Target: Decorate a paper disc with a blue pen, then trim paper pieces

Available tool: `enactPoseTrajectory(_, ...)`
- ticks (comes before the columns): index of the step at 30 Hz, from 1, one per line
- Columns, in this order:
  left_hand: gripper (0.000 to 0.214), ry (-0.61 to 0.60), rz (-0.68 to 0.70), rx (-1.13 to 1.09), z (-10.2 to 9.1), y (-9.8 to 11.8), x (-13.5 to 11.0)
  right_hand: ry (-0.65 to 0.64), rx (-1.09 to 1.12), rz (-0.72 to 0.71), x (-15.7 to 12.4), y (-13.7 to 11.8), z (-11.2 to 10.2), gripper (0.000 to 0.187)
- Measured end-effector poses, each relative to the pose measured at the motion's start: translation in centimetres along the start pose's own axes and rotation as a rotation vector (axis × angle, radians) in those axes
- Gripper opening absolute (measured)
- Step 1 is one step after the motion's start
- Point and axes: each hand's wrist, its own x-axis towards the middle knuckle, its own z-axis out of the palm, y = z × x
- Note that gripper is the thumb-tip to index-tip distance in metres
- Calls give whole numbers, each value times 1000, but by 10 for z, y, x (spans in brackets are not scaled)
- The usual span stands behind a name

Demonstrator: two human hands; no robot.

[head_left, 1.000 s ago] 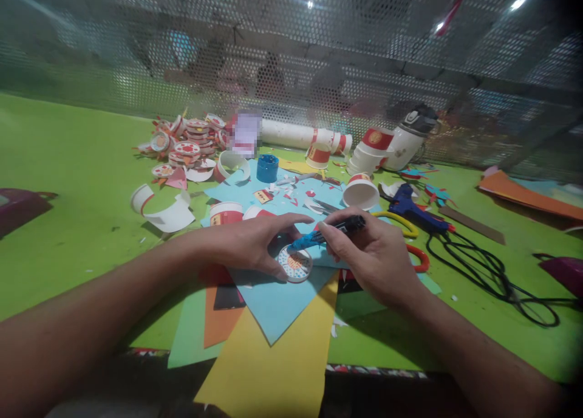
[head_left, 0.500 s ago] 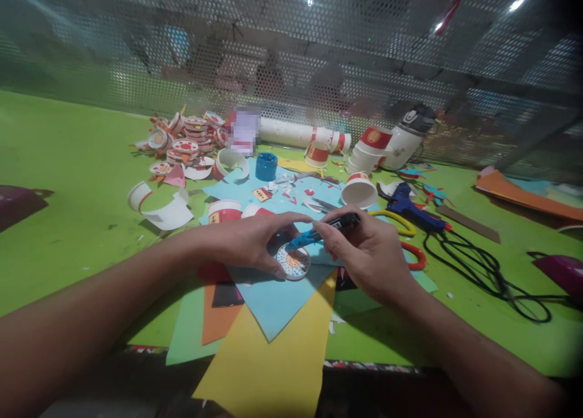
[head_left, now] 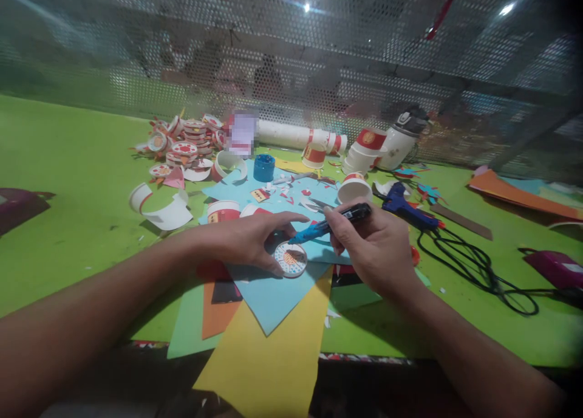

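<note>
A small white disc (head_left: 290, 260), like a paper cup's base, bears blue marks and an orange centre. It lies over a light blue paper sheet (head_left: 268, 305). My left hand (head_left: 248, 239) steadies the disc, thumb at its near left edge and fingers curved round the far side. In my right hand (head_left: 376, 245) is a black marker (head_left: 348, 216) whose front part is blue. The marker slants down to the left, its tip at the disc's far edge; I cannot tell whether it touches. Beneath the blue sheet, a yellow sheet (head_left: 268, 369) sticks out past the table edge.
Several decorated discs (head_left: 184, 147) are piled at the back left. A blue paint pot (head_left: 264, 167), a paper cup (head_left: 354, 189) and paper scraps stand beyond my hands. On the right are a blue glue gun (head_left: 405, 206), its black cable (head_left: 473, 269) and a bottle (head_left: 401, 141).
My right hand has moved slightly right, drawing the marker tip from over the disc back to its far edge. My left hand keeps its grip on the disc. The view has shifted slightly.
</note>
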Motion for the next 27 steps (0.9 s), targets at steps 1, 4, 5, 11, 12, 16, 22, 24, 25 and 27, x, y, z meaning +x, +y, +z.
enactPoseTrajectory(1,91,-2,-5,0,0,0,0,-17,-4,2,0,1,1,24)
enactPoseTrajectory(4,91,-6,-21,13,-1,2,0,-45,-28,-10,0,3,4,24)
enactPoseTrajectory(5,90,-6,-23,20,-1,2,0,-51,-31,-18,0,3,5,24)
enactPoseTrajectory(11,90,-4,-9,20,-1,3,0,-68,-25,-31,-2,3,7,21)
enactPoseTrajectory(12,91,-2,-7,17,-1,3,0,-68,-29,-33,-3,3,7,21)
enactPoseTrajectory(16,90,-1,17,14,-1,1,1,-77,-31,-42,-3,3,6,19)
enactPoseTrajectory(22,91,-2,24,10,-1,3,1,-85,-56,-47,-2,3,7,19)
enactPoseTrajectory(24,91,0,29,6,-1,4,1,-90,-58,-46,-2,2,7,19)
enactPoseTrajectory(25,90,3,32,4,-1,5,0,-91,-57,-46,-2,2,7,19)
enactPoseTrajectory(27,89,1,34,1,-1,6,0,-96,-60,-42,-2,2,7,19)
